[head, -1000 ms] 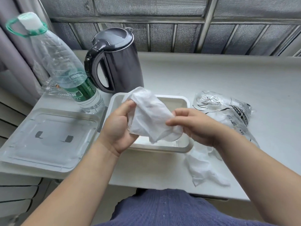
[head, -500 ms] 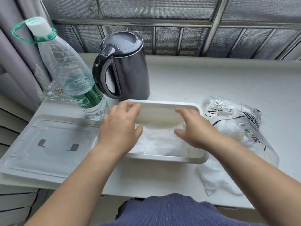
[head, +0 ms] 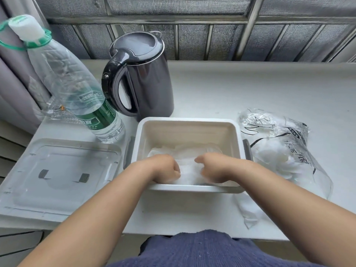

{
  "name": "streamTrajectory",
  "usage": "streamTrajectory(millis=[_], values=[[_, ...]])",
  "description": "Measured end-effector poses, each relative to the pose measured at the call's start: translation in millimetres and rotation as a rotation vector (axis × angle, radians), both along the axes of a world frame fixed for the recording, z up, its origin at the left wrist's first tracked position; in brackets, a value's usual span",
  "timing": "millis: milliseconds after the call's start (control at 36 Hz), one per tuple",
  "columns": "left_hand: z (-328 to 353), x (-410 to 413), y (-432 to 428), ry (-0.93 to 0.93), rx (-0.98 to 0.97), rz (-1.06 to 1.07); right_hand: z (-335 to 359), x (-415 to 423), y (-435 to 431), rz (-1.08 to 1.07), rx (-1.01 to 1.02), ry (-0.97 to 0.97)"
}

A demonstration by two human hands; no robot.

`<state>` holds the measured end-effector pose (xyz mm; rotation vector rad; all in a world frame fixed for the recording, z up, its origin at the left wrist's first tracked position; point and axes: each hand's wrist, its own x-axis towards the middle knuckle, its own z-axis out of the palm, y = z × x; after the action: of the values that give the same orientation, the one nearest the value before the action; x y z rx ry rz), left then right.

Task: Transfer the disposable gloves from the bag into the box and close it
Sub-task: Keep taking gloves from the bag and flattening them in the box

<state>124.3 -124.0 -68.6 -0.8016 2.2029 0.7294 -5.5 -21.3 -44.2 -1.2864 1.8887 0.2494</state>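
— Lying where, the gloves [head: 185, 150]?
— Heaped, white and crumpled, in the bottom of the white box [head: 188, 120], toward its near wall.
— And the hands?
— Both are down inside the box, on the heap. The left hand [head: 165, 167] and the right hand [head: 213, 167] sit knuckles up, side by side and a little apart, fingers curled under. The fingertips are hidden, so I cannot tell whether they clutch the gloves or only press on them.
— Is the box uncovered?
— Yes. Its clear lid [head: 59, 176] lies flat on the table [head: 250, 89], just left of it.
— The bag [head: 279, 143]?
— Clear with black print, just right of the box, with more white gloves inside. One loose glove [head: 248, 214] lies by the table's near edge, in front of the bag.
— Farther out?
— A dark kettle [head: 138, 78] stands behind the box, with a plastic bottle [head: 77, 89] to its left.
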Motion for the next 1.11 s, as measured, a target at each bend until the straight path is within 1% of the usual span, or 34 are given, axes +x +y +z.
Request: streamTrajectory(millis=[83,167,278,306,389,472,528,583,611,694,750,806,833,889,972,1000,1056,1111], values=[[6.9,6.5,-0.7,0.155,-0.054,0.109,14.9,-5.5,6.8,-0.130,-0.193,-0.080],[23.4,9.1,4.9,0.309,-0.152,0.146,30.1,-14.1,20.6,-0.277,-0.459,-0.101],[43.4,3.8,23.6,0.486,-0.178,0.205,41.5,-27.2,42.9,-0.520,-0.788,-0.189],[46.3,0.4,30.4,0.529,-0.178,0.214,41.1,-31.2,49.7,-0.573,-0.853,-0.184],[50.4,-11.8,54.5,0.667,-0.161,0.250,30.7,-42.4,74.3,-0.689,-0.967,-0.134],[43.5,-21.8,81.2,0.779,-0.138,0.255,14.7,-46.0,106.0,-0.704,-1.033,-0.121],[35.5,-26.6,96.0,0.770,-0.120,0.243,-1.3,-45.7,126.4,-0.682,-0.993,-0.127],[28.0,-31.2,107.5,0.716,-0.145,0.239,-20.2,-48.6,143.5,-0.601,-0.872,-0.091],[26.1,-30.2,106.5,0.691,-0.189,0.230,-29.1,-48.4,145.7,-0.546,-0.788,-0.081],[24.0,-35.1,111.5,0.681,-0.283,0.222,-49.7,-56.4,158.2,-0.334,-0.383,0.013],[24.6,-36.8,113.1,0.671,-0.283,0.229,-59.3,-58.5,160.2,-0.239,-0.232,0.090],[25.2,-37.8,114.7,0.655,-0.282,0.235,-63.4,-57.8,158.1,-0.225,-0.234,0.148],[24.8,-37.7,115.1,0.654,-0.288,0.235,-61.9,-56.8,157.1,-0.255,-0.275,0.151],[23.4,-37.4,115.4,0.653,-0.297,0.241,-57.6,-57.1,154.4,-0.330,-0.367,0.094],[21.9,-36.1,116.1,0.669,-0.297,0.271,-41.5,-60.0,150.2,-0.414,-0.420,-0.125],[21.6,-35.9,115.4,0.675,-0.291,0.282,-32.6,-59.0,148.5,-0.469,-0.424,-0.236],[22.5,-36.3,115.0,0.695,-0.262,0.322,-15.7,-60.3,145.8,-0.611,-0.477,-0.545],[24.9,-37.2,115.6,0.760,-0.191,0.394,1.4,-63.2,141.6,-0.783,-0.527,-0.856]])
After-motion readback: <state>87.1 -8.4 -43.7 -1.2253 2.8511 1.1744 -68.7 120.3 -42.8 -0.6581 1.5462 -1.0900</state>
